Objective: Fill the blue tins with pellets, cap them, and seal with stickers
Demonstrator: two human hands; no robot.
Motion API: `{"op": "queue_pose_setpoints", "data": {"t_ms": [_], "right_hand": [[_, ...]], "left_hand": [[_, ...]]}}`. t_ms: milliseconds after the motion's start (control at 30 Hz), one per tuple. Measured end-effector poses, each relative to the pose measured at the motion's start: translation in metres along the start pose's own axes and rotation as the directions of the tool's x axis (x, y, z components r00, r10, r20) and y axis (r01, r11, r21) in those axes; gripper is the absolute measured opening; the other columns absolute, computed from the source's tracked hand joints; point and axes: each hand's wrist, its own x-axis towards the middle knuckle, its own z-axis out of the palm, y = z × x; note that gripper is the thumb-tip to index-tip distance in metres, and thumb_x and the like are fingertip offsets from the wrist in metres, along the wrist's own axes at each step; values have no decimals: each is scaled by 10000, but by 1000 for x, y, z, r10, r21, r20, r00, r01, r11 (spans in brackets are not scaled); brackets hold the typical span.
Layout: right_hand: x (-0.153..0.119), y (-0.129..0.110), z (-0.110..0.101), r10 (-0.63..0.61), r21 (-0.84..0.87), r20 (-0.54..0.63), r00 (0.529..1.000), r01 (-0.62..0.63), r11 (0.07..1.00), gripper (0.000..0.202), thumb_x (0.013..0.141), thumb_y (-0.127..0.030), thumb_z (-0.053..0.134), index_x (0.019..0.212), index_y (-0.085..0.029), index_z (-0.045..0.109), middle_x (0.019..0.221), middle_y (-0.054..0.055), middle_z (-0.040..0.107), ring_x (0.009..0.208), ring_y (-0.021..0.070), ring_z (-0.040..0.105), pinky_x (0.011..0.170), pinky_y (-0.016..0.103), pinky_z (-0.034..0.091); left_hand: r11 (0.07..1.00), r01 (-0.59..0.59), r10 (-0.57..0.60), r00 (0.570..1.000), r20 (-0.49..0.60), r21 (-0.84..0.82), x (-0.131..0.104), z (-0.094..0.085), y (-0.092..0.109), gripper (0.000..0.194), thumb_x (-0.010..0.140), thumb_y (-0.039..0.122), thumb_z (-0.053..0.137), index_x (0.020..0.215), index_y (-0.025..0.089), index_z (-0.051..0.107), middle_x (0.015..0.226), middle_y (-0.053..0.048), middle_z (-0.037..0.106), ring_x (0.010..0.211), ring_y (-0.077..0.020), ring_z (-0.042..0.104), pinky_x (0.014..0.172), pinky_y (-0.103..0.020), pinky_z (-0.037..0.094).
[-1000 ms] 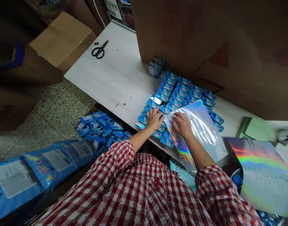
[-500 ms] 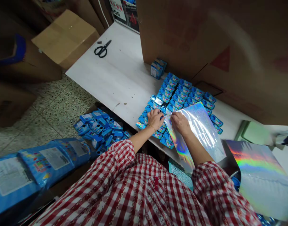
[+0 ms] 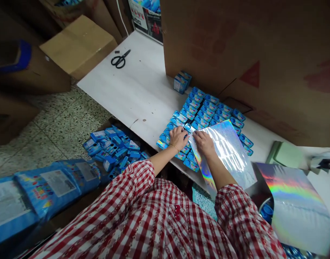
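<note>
While the left hand curls over blue cases near the tabletop edge, the right hand covers a shiny sheet corner, both grips unclear; room stretches toward scissors.

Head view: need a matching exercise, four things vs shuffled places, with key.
1. Scissors
2. Right hand
3. Big carton
4. Left hand

A. At a corner of a shiny sheet
B. Over the blue cases, left of that sheet
C. On the bare left part of the table
D. Along the table's far side, behind the blue cases

Pairs: 1-C, 2-A, 3-D, 4-B
</note>
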Motion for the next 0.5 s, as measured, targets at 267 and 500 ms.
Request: {"op": "queue_pose_setpoints", "data": {"t_ms": [267,500], "right_hand": [[-29,-19,-72,76,-14,67,995,-75,997,183,851,-176,439,842,-150,620,1041,122,605,886,218,506,747,345,378],[-41,-49,-123,536,708,158,829,-474,524,222,781,-388,533,733,-189,619,786,35,606,682,142,551,594,270,436]], "left_hand": [[999,8,-8,1000,-4,-45,1,2,-1,187,814,378,527,869,241,640,1055,-59,514,1023,-242,417,863,-404,292],[852,25,-26,1000,6,-523,-11,-20,0,250,850,356,477,930,211,664,1093,-65,597,1079,-225,471,941,-389,316]]}}
